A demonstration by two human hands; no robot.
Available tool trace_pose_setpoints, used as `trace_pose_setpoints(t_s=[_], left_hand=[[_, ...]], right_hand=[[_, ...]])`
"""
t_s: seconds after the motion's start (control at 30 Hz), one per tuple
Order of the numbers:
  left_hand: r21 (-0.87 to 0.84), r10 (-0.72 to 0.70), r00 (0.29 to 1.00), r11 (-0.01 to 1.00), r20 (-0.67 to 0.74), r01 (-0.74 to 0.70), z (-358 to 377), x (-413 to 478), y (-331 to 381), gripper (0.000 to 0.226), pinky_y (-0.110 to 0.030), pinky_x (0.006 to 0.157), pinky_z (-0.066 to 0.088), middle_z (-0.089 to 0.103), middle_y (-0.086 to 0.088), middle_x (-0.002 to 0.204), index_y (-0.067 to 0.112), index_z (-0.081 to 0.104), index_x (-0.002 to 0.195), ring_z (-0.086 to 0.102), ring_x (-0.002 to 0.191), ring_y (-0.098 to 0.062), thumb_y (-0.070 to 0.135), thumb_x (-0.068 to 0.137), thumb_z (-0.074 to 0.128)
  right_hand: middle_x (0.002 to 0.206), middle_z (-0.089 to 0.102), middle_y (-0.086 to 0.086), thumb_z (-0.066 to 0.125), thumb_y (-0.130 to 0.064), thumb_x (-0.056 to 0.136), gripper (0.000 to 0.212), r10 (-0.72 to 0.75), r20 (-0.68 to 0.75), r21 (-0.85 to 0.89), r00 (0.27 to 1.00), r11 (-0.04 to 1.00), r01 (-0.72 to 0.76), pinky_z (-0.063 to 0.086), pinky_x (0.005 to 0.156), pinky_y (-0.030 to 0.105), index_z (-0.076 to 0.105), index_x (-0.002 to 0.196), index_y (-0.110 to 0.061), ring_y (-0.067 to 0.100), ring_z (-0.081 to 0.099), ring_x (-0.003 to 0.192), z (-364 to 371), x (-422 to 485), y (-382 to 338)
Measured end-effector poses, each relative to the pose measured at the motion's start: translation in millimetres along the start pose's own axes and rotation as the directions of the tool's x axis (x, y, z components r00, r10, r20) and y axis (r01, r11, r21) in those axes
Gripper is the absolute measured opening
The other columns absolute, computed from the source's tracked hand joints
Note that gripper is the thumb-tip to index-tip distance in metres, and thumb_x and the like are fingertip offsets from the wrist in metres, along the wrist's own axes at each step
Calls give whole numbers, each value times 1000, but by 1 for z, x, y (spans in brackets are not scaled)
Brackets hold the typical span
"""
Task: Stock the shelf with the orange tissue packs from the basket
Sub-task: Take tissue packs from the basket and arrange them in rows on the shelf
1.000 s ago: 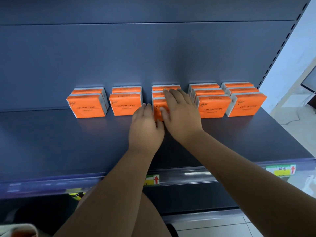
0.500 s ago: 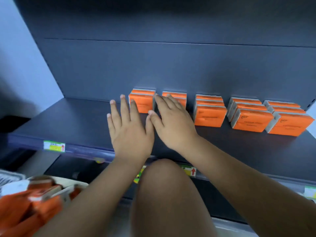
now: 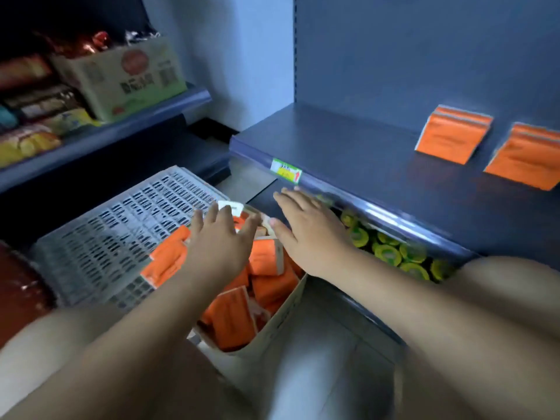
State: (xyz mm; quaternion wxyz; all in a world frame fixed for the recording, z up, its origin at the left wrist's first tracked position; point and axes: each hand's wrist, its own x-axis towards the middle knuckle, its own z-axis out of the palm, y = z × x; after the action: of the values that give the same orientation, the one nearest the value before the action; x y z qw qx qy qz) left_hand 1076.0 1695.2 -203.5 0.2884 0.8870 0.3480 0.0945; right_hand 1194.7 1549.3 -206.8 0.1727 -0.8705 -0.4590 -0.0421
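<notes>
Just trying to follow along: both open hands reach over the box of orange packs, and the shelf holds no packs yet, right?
Not quite: the head view shows the shelf holds two stacks of orange packs. The left hand and right hand do reach, open, over the box.

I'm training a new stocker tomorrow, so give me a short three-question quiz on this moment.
1. True or false: the left hand and the right hand are both open above the basket of orange tissue packs.
2. What sits on the level beneath the shelf? A) green-topped containers B) glass bottles C) folded towels
3. How many groups of packs show on the shelf?
Key: 1 true; 2 A; 3 two.
</notes>
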Motion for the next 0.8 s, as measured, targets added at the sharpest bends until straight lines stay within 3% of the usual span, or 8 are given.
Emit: trace_pose_setpoints(t_s=[0.07,0.1,0.17,0.23,0.37,0.47,0.57,0.8], left_hand=[[-168,-81,996,982,19,83,5,7,-8,66,-55,109,43,68,-15,123,13,66,116,58,124,-39,69,89,44],[-131,-55,998,990,25,58,9,9,-12,56,-54,107,43,69,-15,118,11,65,116,59,120,-39,60,96,48],[37,-15,998,999,65,13,17,11,-21,45,-46,111,33,66,-18,125,7,61,124,51,127,-40,46,106,47],[139,-15,993,990,120,-2,20,16,-36,49,-40,111,27,58,-18,137,7,57,132,44,135,-37,48,106,47],[272,-113,948,962,297,29,27,35,-72,65,-43,113,35,52,-16,143,13,52,141,45,137,-37,60,97,44],[271,-210,892,957,399,105,28,52,-88,57,-44,108,43,55,-17,142,12,49,140,51,131,-37,44,93,57],[278,-220,846,957,485,89,28,65,-92,51,-46,102,50,63,-9,132,17,51,136,60,118,-30,39,91,60],[528,-178,883,845,435,-90,39,78,-92,32,-35,80,49,62,-9,120,14,59,121,59,106,-27,24,92,66]], right_hand=[[161,41,7,42,-50,106,61,4,89,52,996,999,-9,22,123,37,42,155,-13,27,29,153,24,-1,-5],[160,42,8,43,-49,106,61,10,128,77,992,997,-20,23,123,38,43,154,-12,28,30,153,35,0,-5],[157,45,7,49,-46,104,58,23,206,96,978,994,-44,28,121,38,46,151,-13,27,34,150,51,1,-3],[155,47,4,53,-46,102,55,42,290,98,956,992,-74,36,116,40,48,149,-17,26,39,146,63,2,2],[146,54,1,58,-45,98,49,145,390,130,909,969,-210,48,105,43,51,143,-28,25,50,135,86,6,11],[132,60,5,62,-41,95,37,256,425,128,868,932,-338,49,98,38,59,127,-22,27,56,124,103,15,15],[128,63,9,64,-38,92,44,322,441,147,838,895,-421,51,97,40,56,130,-17,31,59,119,119,24,18],[110,65,3,62,-44,67,33,405,407,221,819,826,-518,56,89,42,55,95,-30,28,63,102,139,33,18]])
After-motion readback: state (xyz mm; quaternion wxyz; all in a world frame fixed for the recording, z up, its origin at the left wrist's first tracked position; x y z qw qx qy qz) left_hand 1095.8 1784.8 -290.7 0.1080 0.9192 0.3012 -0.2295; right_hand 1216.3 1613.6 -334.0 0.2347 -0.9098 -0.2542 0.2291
